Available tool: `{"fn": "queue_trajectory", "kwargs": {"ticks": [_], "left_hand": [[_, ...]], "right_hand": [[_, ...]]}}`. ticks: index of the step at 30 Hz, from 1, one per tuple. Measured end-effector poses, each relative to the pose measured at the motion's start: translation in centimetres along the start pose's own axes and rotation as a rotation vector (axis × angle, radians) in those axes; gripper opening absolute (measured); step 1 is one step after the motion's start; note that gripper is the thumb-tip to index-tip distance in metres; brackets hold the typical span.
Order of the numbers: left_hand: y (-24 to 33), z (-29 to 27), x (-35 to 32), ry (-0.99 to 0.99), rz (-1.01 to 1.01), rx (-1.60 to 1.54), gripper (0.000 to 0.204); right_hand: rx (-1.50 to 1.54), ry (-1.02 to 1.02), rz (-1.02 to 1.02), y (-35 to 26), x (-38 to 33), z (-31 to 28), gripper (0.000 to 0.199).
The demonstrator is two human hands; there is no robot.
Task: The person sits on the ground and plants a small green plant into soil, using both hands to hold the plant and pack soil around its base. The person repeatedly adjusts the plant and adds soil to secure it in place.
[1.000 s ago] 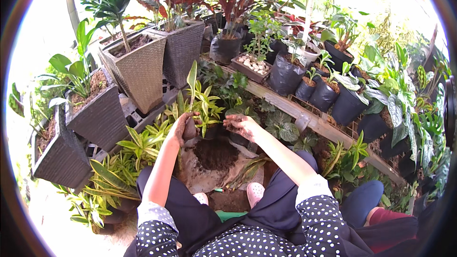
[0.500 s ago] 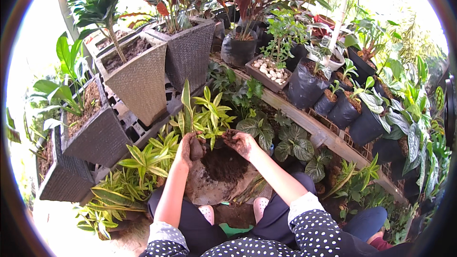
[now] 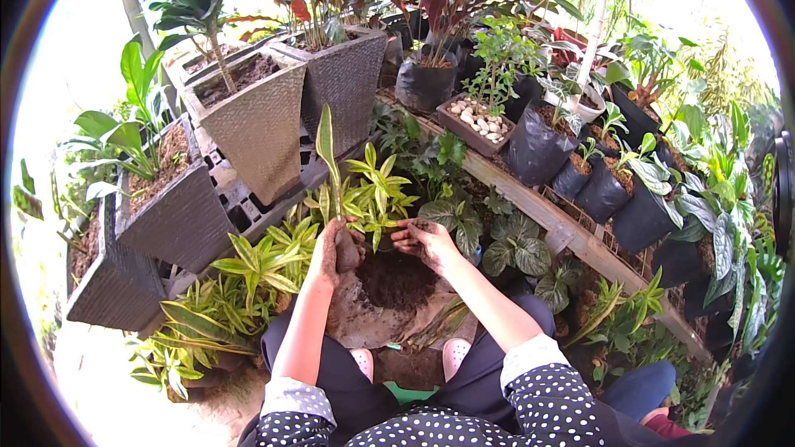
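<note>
A snake plant (image 3: pixel 326 145), its stiff, sword-shaped leaf pale along the margins, is held upright in the left hand (image 3: pixel 329 250), above the near edge of the potting area and left of a dark soil heap (image 3: pixel 397 280). The left fingers are wrapped round a smooth-looking, rounded brown lump (image 3: pixel 349 255) at its base; whether this is a clod or a small pot cannot be told. The right hand (image 3: pixel 429 243) is raised just beyond the heap, its soil-smeared fingers bent and partly closed; whether anything is pinched between them cannot be told.

The crumbly soil is spread on a pale, creased sheet (image 3: pixel 352 327), beside which perforated, pale clogs (image 3: pixel 455 356) are planted. Behind the hands, glossy yellow-edged foliage (image 3: pixel 377 194) is massed. To the left, a tapered, rough-textured tan planter (image 3: pixel 255 136) is set beside a dark grey one (image 3: pixel 341 87). To the right, wrinkled black plastic grow bags (image 3: pixel 537 147) and a rectangular brown pot (image 3: pixel 470 140) topped with smooth white pebbles are lined up behind a weathered rail (image 3: pixel 530 200).
</note>
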State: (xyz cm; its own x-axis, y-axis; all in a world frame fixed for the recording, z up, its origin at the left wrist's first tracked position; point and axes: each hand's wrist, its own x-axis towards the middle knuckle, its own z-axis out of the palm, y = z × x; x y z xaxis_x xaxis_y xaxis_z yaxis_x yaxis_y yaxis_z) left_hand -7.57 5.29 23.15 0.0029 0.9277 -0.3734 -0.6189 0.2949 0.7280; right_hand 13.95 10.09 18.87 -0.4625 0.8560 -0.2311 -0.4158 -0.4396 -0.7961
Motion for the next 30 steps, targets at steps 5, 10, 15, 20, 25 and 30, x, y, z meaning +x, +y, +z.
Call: {"fn": "queue_trajectory", "kwargs": {"ticks": [5, 10, 15, 20, 25, 30], "left_hand": [[-0.8, -0.2, -0.1, 0.025, 0.053, 0.036, 0.030], [-0.8, 0.1, -0.9, 0.021, 0.045, 0.109, 0.028], [-1.3, -0.5, -0.1, -0.001, 0.041, 0.073, 0.029], [-1.0, -0.5, -0.2, -0.003, 0.045, 0.083, 0.033], [-0.8, -0.6, 0.4, 0.043, 0.012, 0.036, 0.030], [-0.8, -1.1, 1.1, 0.054, -0.027, -0.033, 0.028]], "right_hand": [[-0.011, -0.018, 0.003, 0.6, -1.5, -1.4, 0.026], [0.302, -0.094, -0.004, 0.4, -2.4, -1.3, 0.027], [0.103, -0.069, -0.112, 0.5, -2.0, -0.5, 0.033], [-0.024, -0.006, 0.007, 0.4, -1.4, 0.3, 0.034], [0.148, -0.119, -0.015, 0.8, -0.7, 0.7, 0.033], [0.446, -0.218, 0.176, 0.2, 0.1, 0.2, 0.037]]}}
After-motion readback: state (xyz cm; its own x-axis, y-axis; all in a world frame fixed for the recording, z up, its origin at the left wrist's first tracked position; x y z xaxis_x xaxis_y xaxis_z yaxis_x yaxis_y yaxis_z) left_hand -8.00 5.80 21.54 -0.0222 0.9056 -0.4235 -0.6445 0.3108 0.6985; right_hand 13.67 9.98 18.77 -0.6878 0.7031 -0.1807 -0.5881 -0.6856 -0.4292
